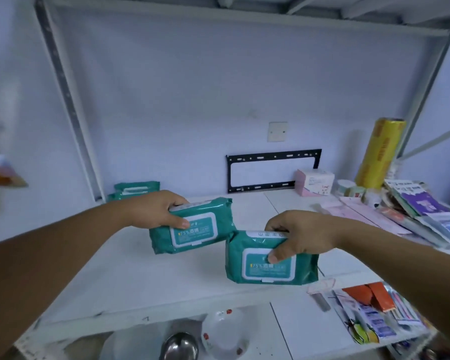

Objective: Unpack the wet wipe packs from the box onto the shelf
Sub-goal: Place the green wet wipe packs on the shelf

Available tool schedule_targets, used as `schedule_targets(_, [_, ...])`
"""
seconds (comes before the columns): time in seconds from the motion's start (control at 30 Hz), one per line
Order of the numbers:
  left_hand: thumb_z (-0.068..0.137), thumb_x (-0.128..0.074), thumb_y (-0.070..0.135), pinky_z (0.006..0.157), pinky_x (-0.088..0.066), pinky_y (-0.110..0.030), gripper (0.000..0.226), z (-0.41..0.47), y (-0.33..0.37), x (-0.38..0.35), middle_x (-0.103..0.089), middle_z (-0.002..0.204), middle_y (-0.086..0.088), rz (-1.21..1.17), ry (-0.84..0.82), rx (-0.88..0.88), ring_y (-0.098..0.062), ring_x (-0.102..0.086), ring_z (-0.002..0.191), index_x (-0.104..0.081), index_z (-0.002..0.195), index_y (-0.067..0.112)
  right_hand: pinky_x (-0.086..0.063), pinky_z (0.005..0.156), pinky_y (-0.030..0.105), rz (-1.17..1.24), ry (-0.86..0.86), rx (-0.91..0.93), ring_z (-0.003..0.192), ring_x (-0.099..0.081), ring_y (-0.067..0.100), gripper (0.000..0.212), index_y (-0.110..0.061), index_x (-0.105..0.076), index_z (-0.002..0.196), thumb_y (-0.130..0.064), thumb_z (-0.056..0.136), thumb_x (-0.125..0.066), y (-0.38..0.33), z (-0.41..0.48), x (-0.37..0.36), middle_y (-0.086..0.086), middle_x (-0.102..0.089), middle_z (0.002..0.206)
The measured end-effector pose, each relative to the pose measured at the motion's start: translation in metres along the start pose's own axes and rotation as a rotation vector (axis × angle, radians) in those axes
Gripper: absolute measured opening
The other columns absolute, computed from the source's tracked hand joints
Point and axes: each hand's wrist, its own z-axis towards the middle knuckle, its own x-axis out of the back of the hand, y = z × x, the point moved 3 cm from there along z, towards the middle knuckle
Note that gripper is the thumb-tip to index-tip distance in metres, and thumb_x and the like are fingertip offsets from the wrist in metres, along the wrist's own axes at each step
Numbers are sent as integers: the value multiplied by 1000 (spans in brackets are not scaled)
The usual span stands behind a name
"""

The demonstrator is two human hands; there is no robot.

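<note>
Over the shelf (115, 276), left hand (153, 211): we grip one wipe pack (208, 224)
right hand (302, 235): we grip a second pack (270, 271)

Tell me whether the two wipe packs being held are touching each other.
Cannot tell. In the head view the left pack and the right pack meet corner to corner, but one may sit nearer the camera.

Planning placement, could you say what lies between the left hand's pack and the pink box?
Only bare white shelf, in the head view, separates that pack from the pink box.
</note>
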Motion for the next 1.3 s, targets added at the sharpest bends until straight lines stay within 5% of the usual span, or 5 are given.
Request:
schedule_targets(0.1, [82, -79, 45, 84, -58, -25, 29, -5, -68, 36, -74, 103, 18, 45, 7, 41, 1, -71, 90, -68, 109, 37, -61, 79, 35, -14, 18, -5, 85, -72, 10, 34, -25, -66, 95, -48, 75, -82, -44, 51, -9, -8, -75, 94])
schedule_targets(0.33, [74, -83, 50, 95, -57, -38, 41, 4, -193, 77, -75, 108, 15, 38, 16, 122, -9, -71, 98, -71, 110, 34, -57, 76, 33, -16, 53, -9, 87, -68, 13, 35, -25, -65, 96, -47, 76, -81, -122, 139, -31, -8, -70, 96])
schedule_targets(0.6, [79, -80, 48, 92, -55, -41, 36, 44, -225, 55, -73, 104, 7, 75, 48, 138, -16, -69, 97, -71, 106, 27, -51, 70, 28, -101, -1, 9, 86, -62, 12, 33, -25, -63, 98, -46, 78, -80, -138, 190, -42, -9, -64, 95])
schedule_targets(1.03, [83, -74, 54, 107, -46, -38, 69, 97, -278, 61, -61, 136, 5, 227, -15, 238, -17, -60, 117, -54, 141, 22, -54, 77, 34, -122, -42, 48, 93, -64, 19, 39, -21, -65, 105, -45, 78, -80, -94, 271, -55, -4, -66, 102])
schedule_targets(1.3, [84, -74, 51, 100, -48, -33, 69, 132, -313, 68, -60, 137, 2, 234, 8, 276, -17, -60, 114, -52, 142, 23, -52, 79, 35, -92, -101, 118, 95, -63, 20, 37, -22, -64, 106, -42, 80, -79, -94, 337, -71, -3, -67, 103])
